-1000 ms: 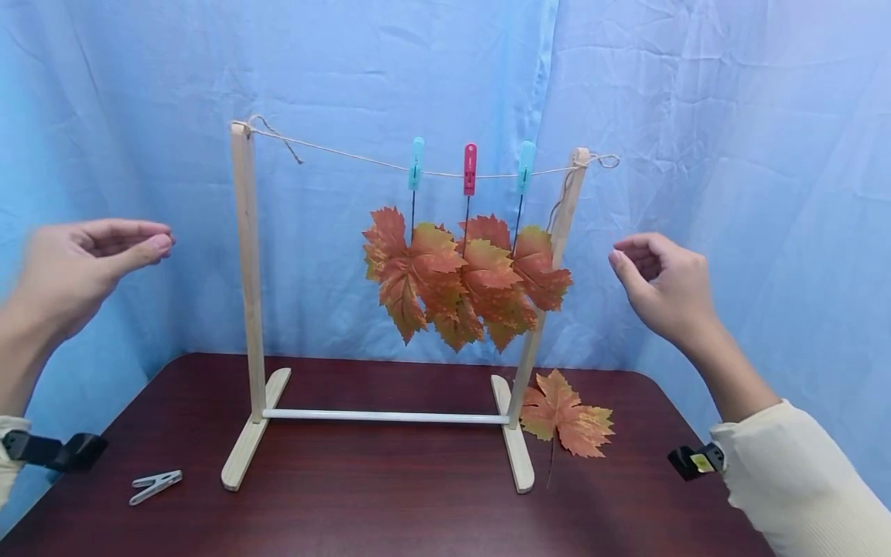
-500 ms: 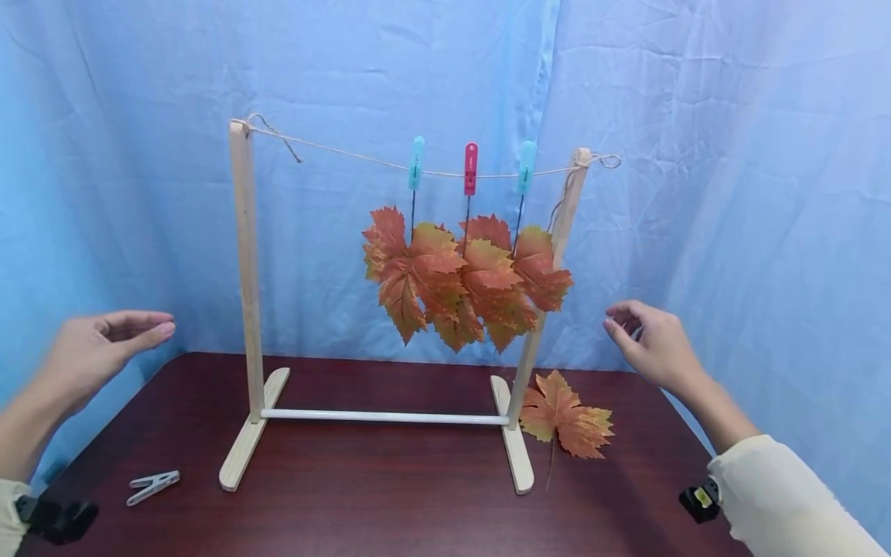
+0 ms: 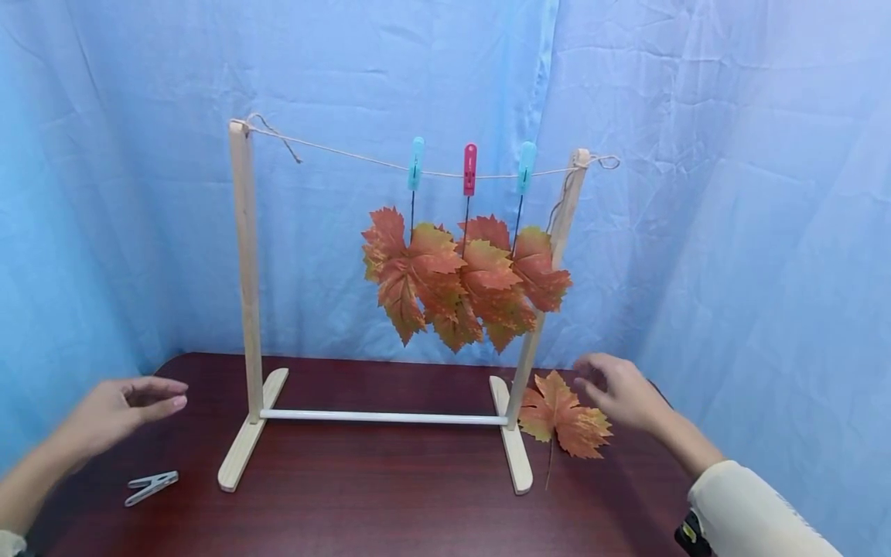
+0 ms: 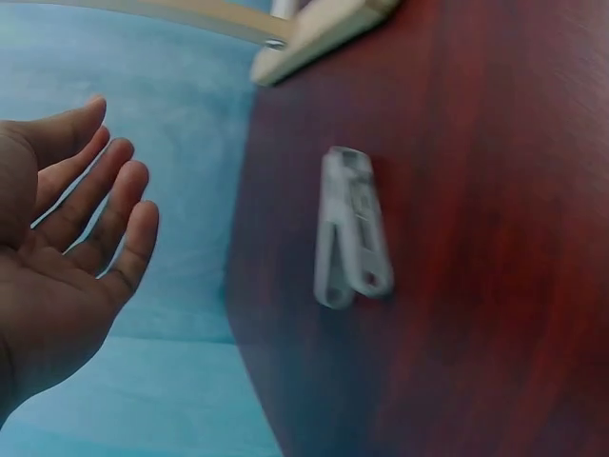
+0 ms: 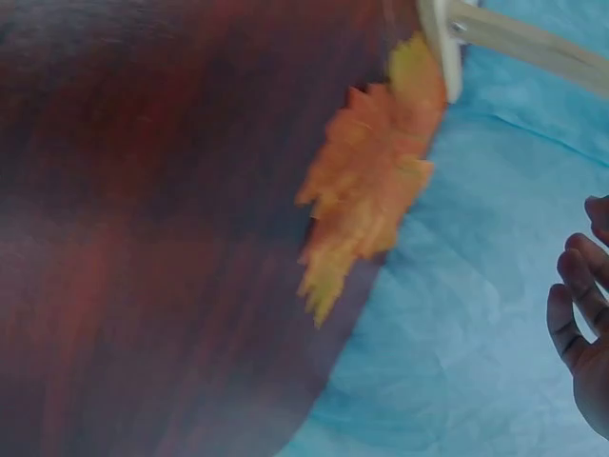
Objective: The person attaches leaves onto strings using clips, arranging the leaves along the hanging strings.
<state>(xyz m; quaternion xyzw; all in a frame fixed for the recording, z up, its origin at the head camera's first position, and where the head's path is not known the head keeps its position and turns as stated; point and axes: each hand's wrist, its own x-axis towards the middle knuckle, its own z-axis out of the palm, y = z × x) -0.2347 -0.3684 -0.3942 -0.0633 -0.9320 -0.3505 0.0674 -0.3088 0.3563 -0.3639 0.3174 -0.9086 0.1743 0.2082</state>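
My left hand [image 3: 114,414] hovers above the table's left side with loosely bent fingers and nothing in them. Below it on the tabletop lies a grey clothespin [image 4: 352,224], apart from the hand. At the right, my empty right hand [image 3: 619,391] is in the air beside a loose orange artificial maple leaf [image 3: 567,418]. That leaf lies flat by the stand's right foot, its thin stem pointing toward me. In the right wrist view the leaf [image 5: 371,176] appears apart from the fingers [image 5: 563,324].
A wooden stand [image 3: 247,271] holds a sagging string [image 3: 334,149]. Two turquoise clothespins [image 3: 415,164] and one red clothespin [image 3: 470,169] clip leaves [image 3: 418,271] by their stems. A white crossbar [image 3: 383,417] joins the feet on the dark red table [image 3: 362,495].
Both hands have come down from beside the stand's posts toward the tabletop. The right hand has also moved left, closer to the loose leaf. The hanging leaves stay where they were.
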